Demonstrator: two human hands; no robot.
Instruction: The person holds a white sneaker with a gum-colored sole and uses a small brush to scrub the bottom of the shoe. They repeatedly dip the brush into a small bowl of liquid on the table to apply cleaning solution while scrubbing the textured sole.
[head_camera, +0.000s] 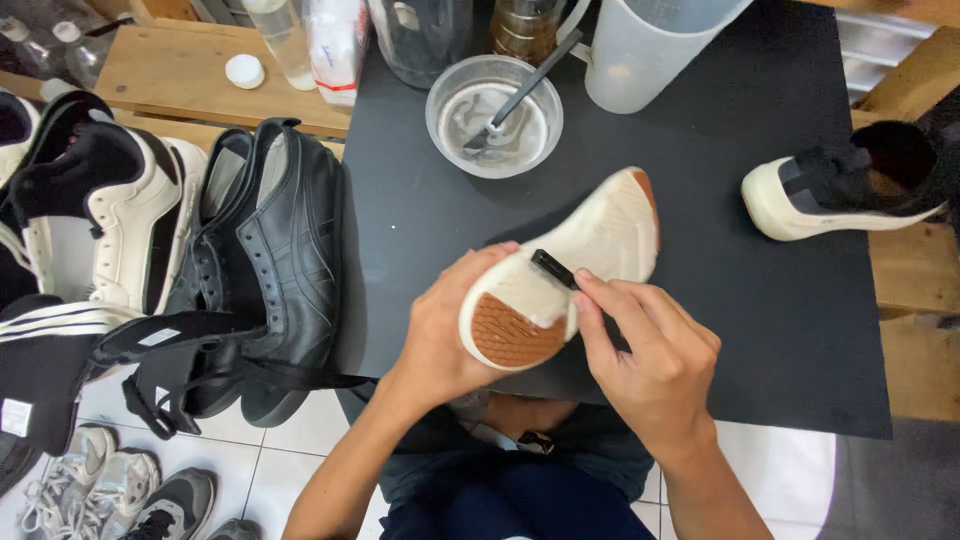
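Two bare forearms rising from the bottom edge, converging toward the middle. Left hand (440, 335) cupped, palm turned rightward, fingers curled around and out of sight, thumb lying along the top. Right hand (650, 355) back-up, wrist bent slightly inward, thumb and forefinger pinched together at the tips, remaining fingers folded loosely beneath. Hands near each other, not touching.

Black mat (760, 330) w/ bowl (493, 115), jug (645, 55), shoe (835, 195) on it.

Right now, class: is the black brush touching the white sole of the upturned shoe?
Touching. The head view shows the brush, held in the right hand, pressed against the sole.
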